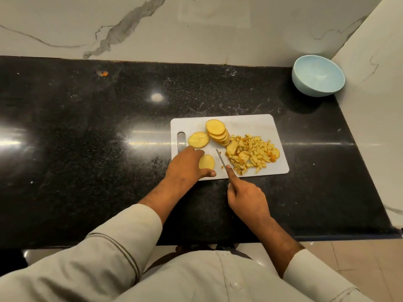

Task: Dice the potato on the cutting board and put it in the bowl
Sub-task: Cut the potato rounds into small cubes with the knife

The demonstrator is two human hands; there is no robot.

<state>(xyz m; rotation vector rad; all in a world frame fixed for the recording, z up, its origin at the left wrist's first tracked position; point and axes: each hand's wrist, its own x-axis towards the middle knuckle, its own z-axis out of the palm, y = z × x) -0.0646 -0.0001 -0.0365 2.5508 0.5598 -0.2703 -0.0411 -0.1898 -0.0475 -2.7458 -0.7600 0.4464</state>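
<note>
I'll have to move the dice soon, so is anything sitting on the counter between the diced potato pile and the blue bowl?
Nothing visible. From the diced potato pile on the cutting board, the black counter runs bare to the blue bowl in the far right corner. The uncut slices lie on the pile's other side, away from the bowl.

Place: we see a kitchen
Evidence: black granite table (87, 127), marble backsplash (152, 29), cutting board (250, 123), sliced potato (218, 132), bowl (316, 77)

warm, dim indoor light from overhead; bright glare spots on the glossy black counter (87, 127), slightly soft overall, wide-angle bending toward the edges
</note>
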